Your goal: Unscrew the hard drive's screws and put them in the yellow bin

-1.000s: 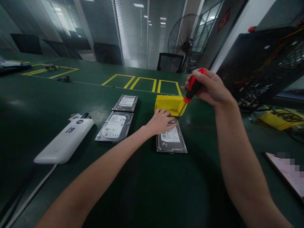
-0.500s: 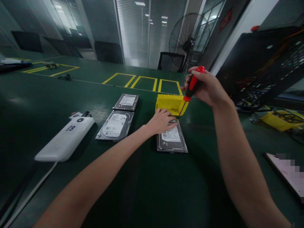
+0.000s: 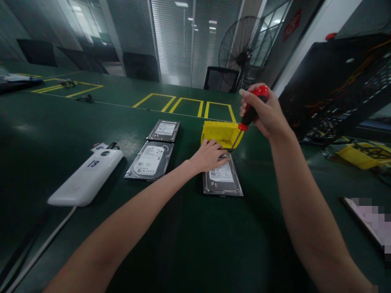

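A hard drive (image 3: 222, 179) with a white label lies on the green table, its far end partly covered by my left hand (image 3: 209, 155). The fingers of that hand bend over the drive's far end, with the thumb across its top, holding it down. My right hand (image 3: 264, 108) is closed around the red and black handle of a screwdriver (image 3: 251, 114). The screwdriver's shaft slants down to the drive's far right corner, beside my left fingertips. What its tip touches is too small to make out. Just behind the drive sits a yellow bin (image 3: 218, 132).
Two more hard drives, a farther one (image 3: 165, 130) and a nearer one (image 3: 149, 160), lie end to end on the left. A white device marked 18 (image 3: 88, 177) with a cable lies farther left. At right are a phone-like slab (image 3: 365, 224) and another yellow bin (image 3: 356, 156).
My right hand has turned on the screwdriver handle, and the thumb now points up and left. The left hand and the drive keep their places; the view has shifted slightly.
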